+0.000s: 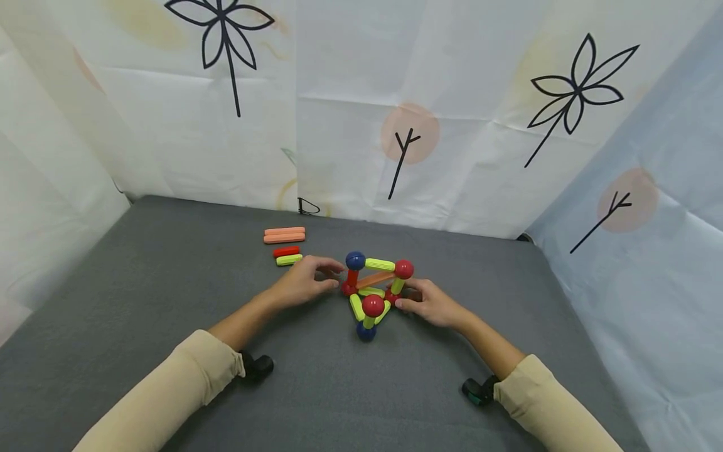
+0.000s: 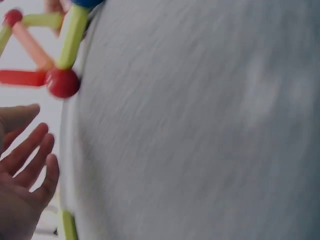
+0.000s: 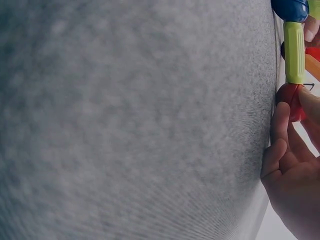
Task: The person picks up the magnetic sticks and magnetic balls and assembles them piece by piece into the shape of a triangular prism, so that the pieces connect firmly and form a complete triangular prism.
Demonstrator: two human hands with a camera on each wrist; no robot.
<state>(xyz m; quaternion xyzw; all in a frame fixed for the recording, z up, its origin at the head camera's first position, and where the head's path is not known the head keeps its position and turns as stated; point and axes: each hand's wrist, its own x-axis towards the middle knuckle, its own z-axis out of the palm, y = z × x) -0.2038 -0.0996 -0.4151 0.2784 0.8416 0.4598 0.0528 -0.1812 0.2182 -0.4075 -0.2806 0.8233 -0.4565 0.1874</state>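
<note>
A frame of balls and rods stands on the grey table in the head view. Its base joins a red ball at left, another at right and a blue ball in front with yellow-green rods. Short uprights carry a blue ball and two more red balls; a yellow-green rod spans the back top and an orange rod slants below it. My right hand pinches the right base red ball between thumb and finger. Beside the left base ball, my left hand holds nothing, fingers relaxed and apart from it.
Behind my left hand lie two orange rods, a red rod and a yellow-green rod. A printed white cloth hangs along the back edge of the grey table. Dark devices sit on both wrists.
</note>
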